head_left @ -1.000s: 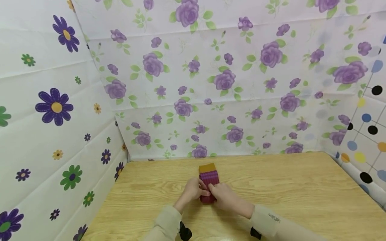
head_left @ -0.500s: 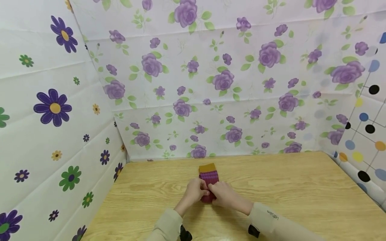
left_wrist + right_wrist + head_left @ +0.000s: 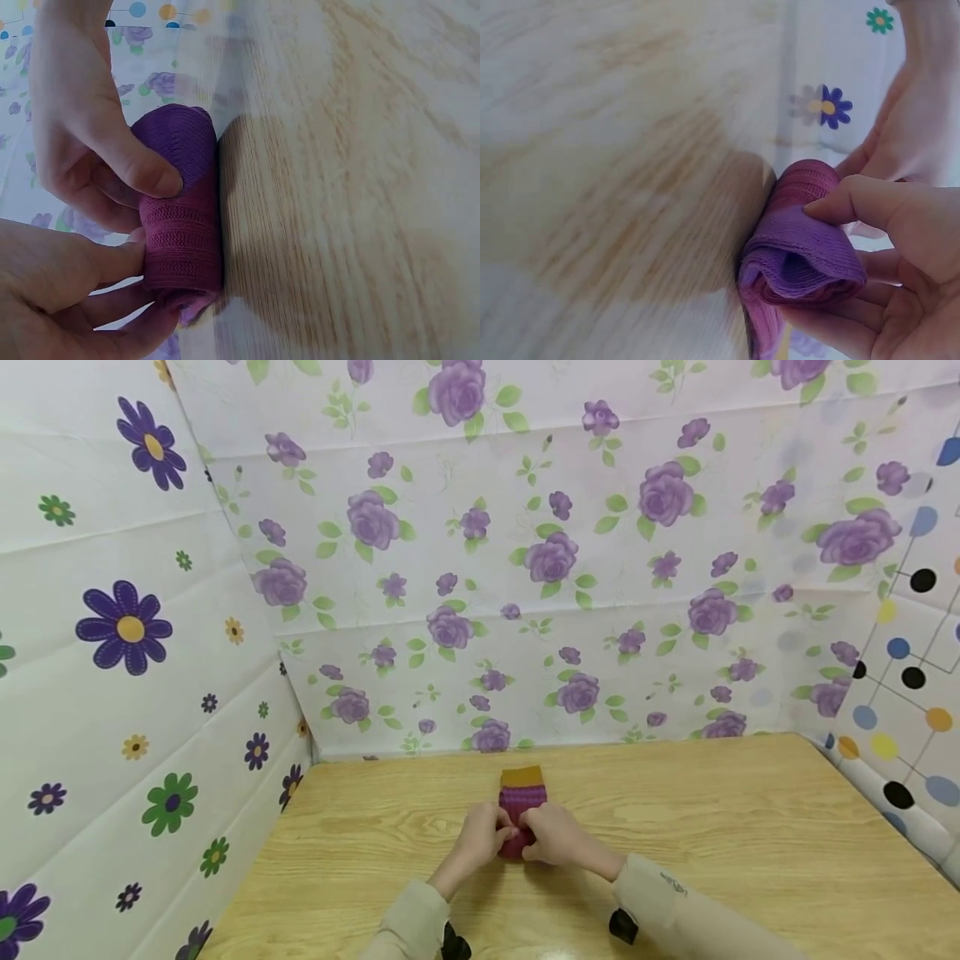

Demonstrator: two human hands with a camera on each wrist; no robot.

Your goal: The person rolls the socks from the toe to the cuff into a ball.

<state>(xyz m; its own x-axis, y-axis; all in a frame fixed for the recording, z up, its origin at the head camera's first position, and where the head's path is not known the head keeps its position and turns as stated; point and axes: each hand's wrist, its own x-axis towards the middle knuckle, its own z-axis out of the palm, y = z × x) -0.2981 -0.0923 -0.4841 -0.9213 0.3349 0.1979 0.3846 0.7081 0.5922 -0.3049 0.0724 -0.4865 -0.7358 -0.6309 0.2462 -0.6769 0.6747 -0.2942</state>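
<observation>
Now the knitted roll (image 3: 513, 848), lower centre of the frame, lies straighter than a second ago, ochre flap (image 3: 521, 776) above it; left hand (image 3: 480, 840) and right hand (image 3: 558, 835) pinch its ends, so rolling seems evenly under way.

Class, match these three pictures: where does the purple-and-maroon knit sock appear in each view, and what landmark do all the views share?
Head: the knit sock is below centre, slightly to the right, between the left hand and the right hand.
Left wrist: left of centre, its roll standing vertically in the picture.
Right wrist: right of centre, mostly in the lower half, layered end showing.
Shared landmark: the wood-grain table.
</observation>
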